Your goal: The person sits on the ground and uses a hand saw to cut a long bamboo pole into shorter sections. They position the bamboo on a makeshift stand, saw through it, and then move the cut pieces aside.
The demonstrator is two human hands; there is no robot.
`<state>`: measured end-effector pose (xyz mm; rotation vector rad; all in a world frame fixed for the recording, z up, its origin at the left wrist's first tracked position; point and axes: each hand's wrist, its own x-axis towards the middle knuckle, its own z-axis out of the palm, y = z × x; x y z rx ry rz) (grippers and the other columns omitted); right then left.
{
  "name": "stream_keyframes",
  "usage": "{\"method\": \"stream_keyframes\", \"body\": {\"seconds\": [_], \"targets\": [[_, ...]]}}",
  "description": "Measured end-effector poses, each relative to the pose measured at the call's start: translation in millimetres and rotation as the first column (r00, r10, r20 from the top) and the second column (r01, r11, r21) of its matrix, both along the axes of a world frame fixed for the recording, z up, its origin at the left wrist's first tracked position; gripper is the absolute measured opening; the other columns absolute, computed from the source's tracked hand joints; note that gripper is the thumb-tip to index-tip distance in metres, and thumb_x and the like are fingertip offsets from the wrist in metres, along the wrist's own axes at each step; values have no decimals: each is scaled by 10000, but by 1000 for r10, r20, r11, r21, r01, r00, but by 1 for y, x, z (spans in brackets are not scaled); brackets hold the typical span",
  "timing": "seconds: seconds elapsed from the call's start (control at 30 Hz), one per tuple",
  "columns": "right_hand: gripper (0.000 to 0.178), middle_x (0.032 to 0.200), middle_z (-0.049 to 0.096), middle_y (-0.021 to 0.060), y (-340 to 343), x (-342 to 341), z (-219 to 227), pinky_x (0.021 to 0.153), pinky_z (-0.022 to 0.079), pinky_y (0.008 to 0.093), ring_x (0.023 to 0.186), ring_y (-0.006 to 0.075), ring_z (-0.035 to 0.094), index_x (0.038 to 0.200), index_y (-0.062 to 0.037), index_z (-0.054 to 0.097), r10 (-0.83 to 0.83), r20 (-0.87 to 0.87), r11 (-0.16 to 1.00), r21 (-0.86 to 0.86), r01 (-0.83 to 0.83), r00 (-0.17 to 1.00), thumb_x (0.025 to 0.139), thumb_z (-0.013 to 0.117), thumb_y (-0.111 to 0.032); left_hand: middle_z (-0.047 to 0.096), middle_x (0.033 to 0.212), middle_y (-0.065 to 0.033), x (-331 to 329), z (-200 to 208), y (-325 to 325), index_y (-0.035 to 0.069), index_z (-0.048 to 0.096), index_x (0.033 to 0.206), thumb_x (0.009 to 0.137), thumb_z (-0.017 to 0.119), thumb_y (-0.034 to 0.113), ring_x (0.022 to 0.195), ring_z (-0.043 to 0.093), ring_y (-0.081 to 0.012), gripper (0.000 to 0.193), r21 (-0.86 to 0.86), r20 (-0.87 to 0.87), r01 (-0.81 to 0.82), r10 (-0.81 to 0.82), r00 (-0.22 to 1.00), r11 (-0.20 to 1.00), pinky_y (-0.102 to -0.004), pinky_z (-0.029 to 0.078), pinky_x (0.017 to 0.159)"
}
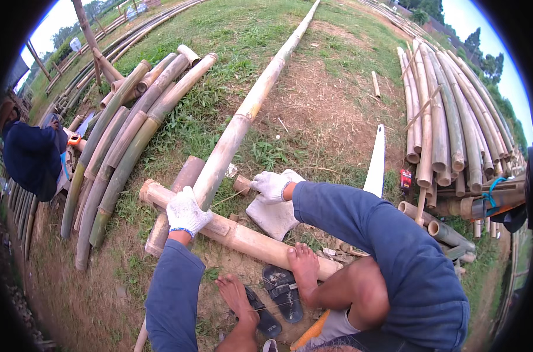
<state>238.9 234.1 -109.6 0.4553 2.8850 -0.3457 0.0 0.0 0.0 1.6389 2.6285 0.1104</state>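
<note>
A long pale bamboo pole [243,114] stretches away from me, its near end lying over a thick bamboo length [260,243] set crosswise. My left hand [187,212], in a white knit glove, is closed around the pole's near end. My right hand [271,186], gloved alike, is closed on a short bamboo offcut [242,185], whose end shows past the fingers. Under that hand lies a flat grey stone slab [272,218]. A pale saw blade [376,158] points upward beyond my right forearm, which hides its lower part.
My bare foot [304,267] presses the crosswise bamboo, near black sandals [282,290]. Another bamboo piece [187,173] lies under it. Bamboo stacks flank me at left [131,129] and right [454,111]. A person in dark clothes [34,152] sits far left; a red box [405,180] lies right.
</note>
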Motion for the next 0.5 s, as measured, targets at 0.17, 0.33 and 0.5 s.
{"method": "stream_keyframes", "body": {"seconds": [0.17, 0.33, 0.5], "targets": [[604, 1363, 703, 196, 1, 40, 17, 1030, 585, 539, 1302, 360, 673, 1488, -84, 676, 160, -191, 985, 88, -145, 968, 939, 723, -332, 764, 1001, -229, -7, 18, -92, 44, 623, 1221, 704, 930, 387, 945, 773, -421, 692, 31, -6, -76, 76, 997, 997, -518, 622, 864], [561, 1277, 737, 172, 30, 62, -9, 1076, 548, 522, 1287, 373, 668, 1315, -44, 767, -44, 155, 998, 54, 36, 987, 824, 777, -315, 756, 1010, -225, -9, 18, -192, 45, 623, 1250, 657, 946, 420, 954, 759, -433, 772, -94, 48, -192, 197, 979, 977, -538, 609, 879], [635, 1249, 746, 187, 30, 85, -34, 1161, 480, 491, 1273, 383, 661, 1282, -45, 785, 67, -292, 994, 98, -40, 954, 779, 814, -431, 745, 1045, -232, 0, -3, -240, 60, 621, 1311, 619, 961, 452, 1003, 742, -442, 865, -188, 118, -225, 250, 961, 956, -546, 604, 934]]}}
